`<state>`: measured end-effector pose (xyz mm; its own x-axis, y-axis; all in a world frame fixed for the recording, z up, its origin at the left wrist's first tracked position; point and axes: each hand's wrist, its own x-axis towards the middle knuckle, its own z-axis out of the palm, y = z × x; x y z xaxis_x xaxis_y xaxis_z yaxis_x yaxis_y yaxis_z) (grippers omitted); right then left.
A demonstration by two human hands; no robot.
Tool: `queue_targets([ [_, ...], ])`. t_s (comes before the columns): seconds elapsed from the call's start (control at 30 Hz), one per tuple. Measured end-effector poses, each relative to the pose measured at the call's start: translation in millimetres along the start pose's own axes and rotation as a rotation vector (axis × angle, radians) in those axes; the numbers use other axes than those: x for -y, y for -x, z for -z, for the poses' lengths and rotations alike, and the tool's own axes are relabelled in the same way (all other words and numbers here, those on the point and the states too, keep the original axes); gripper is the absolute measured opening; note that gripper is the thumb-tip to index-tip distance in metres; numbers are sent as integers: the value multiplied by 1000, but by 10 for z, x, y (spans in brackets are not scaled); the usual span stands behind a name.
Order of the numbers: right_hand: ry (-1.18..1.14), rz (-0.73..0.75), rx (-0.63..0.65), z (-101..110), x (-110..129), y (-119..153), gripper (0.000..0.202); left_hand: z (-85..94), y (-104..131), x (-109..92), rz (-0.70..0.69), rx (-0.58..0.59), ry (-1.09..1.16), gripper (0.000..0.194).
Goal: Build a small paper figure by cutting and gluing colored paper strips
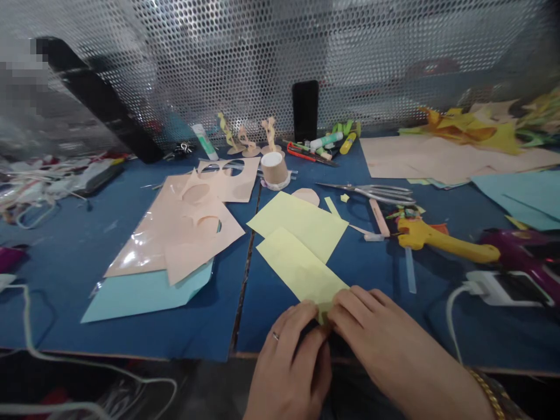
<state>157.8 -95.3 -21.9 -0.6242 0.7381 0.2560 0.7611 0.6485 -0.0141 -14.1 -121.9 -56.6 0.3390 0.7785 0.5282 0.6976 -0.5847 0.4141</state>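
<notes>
Left hand point(291, 356), one: fingers closed on the near end of the pale-yellow paper strip point(301, 269). Right hand point(378, 338), one: fingers pinching that same end, next to the left. Pale-yellow paper strip, one: running forward from both hands, far end overlapping a pale-yellow sheet point(297, 216). Metal scissors point(365, 189), one pair: beyond the strip, to its right. Peach sheets with round cut-outs point(188, 256), overlapping: left of the strip. Light-blue sheet point(144, 297), partly beneath the peach: also left of the strip. Brown roll, white-rimmed point(275, 170): beyond the strip. Black phone point(305, 111), upright: farther beyond the strip.
</notes>
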Motion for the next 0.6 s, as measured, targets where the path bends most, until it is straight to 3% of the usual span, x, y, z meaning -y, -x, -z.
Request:
queue_targets([
  [0.27,-146,-17,66,58,-87,-7,24,3,-64,-43,97,24,34,18],
  [0.43,-268,37,58,164,-170,17,23,88,-185,-68,116,186,-11,12],
  [0.6,-322,-10,51,97,-162,63,18,117,-258,-91,110,280,-130,11],
])
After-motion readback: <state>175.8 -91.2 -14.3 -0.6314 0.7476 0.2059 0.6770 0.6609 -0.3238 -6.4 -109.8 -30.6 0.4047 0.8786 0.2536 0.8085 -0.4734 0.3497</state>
